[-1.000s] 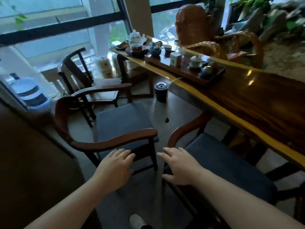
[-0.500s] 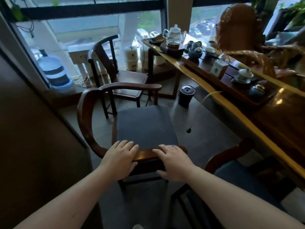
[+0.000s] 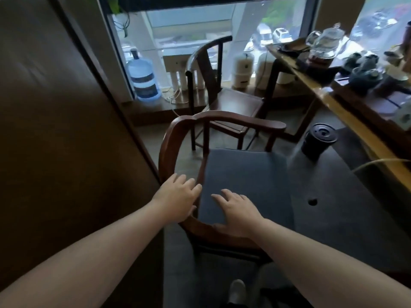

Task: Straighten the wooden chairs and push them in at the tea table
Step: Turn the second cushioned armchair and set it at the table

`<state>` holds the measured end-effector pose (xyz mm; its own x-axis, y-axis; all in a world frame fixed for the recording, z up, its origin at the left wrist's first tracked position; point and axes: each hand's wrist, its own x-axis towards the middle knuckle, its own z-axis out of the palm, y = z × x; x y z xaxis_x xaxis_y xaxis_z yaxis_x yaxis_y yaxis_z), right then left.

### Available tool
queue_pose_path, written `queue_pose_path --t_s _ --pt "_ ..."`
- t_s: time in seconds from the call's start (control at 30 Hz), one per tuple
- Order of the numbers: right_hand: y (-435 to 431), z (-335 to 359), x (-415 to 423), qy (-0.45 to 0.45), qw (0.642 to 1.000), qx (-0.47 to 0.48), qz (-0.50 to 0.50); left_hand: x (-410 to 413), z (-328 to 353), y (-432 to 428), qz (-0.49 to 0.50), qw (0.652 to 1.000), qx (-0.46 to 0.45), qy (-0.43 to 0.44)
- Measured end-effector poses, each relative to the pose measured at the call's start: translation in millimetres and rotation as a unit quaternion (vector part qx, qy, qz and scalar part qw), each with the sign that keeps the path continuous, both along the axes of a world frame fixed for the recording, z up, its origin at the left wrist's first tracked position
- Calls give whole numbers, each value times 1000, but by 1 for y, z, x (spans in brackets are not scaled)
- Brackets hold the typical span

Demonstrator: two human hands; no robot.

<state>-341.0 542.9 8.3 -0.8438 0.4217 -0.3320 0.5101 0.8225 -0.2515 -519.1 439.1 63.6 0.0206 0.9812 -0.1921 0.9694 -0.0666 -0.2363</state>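
A wooden armchair [image 3: 231, 121] with a curved rail and a blue-grey cushion stands right in front of me, its seat turned towards the window. My left hand [image 3: 178, 201] lies over the near left bend of the rail, thumb tucked under it. My right hand [image 3: 236, 212] presses on the rail's near part, fingers reaching over the cushion. A second, darker wooden chair [image 3: 233, 101] stands behind it by the window, angled. The tea table [image 3: 333, 103] runs along the right, its yellow edge apart from both chairs.
A black round canister [image 3: 319, 138] stands on the floor between armchair and table. A water bottle [image 3: 144, 78] and white filter tanks [image 3: 241, 70] line the window sill. A dark wall panel [image 3: 55, 130] is close on the left. A glass teapot [image 3: 327, 43] and teaware sit on the table.
My view has swung left and closer to the armchair. Both hands slid from its near armrest onto the bend of the rail. The other cushioned chair at the right has left the view.
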Motion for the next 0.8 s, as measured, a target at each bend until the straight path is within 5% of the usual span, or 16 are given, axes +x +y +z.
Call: queue_pose_path --t_s 0.3,0.8 --pt "8 -2 -97 9 997 -77 10 -84 6 26 -15 999 -35 37" --pt "-25 -97 -100 -191 929 -283 -140 -155 -69 69 -204 948 -224 98"
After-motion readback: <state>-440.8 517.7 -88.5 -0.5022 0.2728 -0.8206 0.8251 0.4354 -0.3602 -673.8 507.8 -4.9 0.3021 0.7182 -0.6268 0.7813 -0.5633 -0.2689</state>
